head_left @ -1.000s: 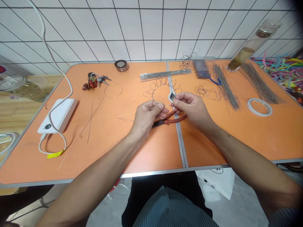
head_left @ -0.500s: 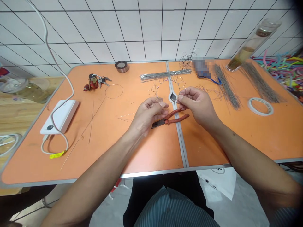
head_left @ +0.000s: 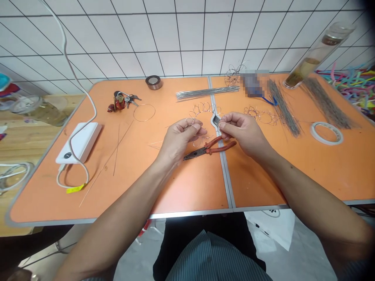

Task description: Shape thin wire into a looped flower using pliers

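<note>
Looped wire (head_left: 202, 107), faint, partly hidden by fingers (head_left: 194, 129)

No legible words, numbers or brands, yellow cable tag (head_left: 75, 189) too small to read

I see the wearer in a dark blue-green shirt (head_left: 211, 259) with fine, lighter stripes, and black trousers (head_left: 172, 242) below the tabletop's (head_left: 190, 191) near edge. A similarly dark sleeve (head_left: 359, 272) shows at the right elbow. The left hand (head_left: 182, 136) and right hand (head_left: 241, 128) are bare; a small round spot (head_left: 291, 167) marks the right forearm (head_left: 307, 191).
</note>
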Motion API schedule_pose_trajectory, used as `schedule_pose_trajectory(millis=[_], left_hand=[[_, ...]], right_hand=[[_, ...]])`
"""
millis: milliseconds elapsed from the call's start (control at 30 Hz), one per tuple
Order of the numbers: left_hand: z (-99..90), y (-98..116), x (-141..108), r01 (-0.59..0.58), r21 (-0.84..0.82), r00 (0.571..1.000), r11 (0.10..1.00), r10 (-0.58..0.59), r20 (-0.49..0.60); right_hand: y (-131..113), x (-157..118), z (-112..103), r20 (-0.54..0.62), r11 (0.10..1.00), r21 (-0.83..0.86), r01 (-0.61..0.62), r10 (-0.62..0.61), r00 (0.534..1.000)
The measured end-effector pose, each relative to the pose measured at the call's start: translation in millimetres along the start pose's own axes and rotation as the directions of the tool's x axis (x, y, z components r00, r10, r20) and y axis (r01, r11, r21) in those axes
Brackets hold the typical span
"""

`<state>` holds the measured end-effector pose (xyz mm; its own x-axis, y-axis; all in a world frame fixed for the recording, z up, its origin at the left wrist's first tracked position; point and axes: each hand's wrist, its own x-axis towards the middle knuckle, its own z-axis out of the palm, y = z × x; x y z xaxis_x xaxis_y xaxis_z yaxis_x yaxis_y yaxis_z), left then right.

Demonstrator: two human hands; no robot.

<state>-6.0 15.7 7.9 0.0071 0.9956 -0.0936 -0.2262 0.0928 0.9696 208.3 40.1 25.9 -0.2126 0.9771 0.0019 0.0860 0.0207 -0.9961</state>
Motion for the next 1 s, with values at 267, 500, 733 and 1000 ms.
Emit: schedule_pose_trajectory(millis=[267, 500, 733, 1000], left_hand=[[0.6, 0, 1, -0.013, -0.008, 1.0, 1.0, 0.014, 0.019], [-1.2, -2, 1, -0.007, -0.01, 0.997, 1.0, 0.007, 0.072], [-2.2, 0, 0, 0.036, -0.009, 0.993, 0.999, -0.035, 0.109], [-1.7, 1, -1, 0.067, 0.027, 0.993, 0.997, -0.069, 0.099]], right_hand=[[2, 4, -3, -0.045, 1.0, 0.007, 0.025, -0.024, 0.999], [2, 7, -5, -0.078, 0.998, 0.015, 0.067, -0.065, 0.995], [-2, 7, -10, -0.046, 0.996, -0.024, 0.084, -0.085, 0.995], [-6, 4, -7, -0.017, 0.995, -0.033, 0.098, -0.099, 0.995]])
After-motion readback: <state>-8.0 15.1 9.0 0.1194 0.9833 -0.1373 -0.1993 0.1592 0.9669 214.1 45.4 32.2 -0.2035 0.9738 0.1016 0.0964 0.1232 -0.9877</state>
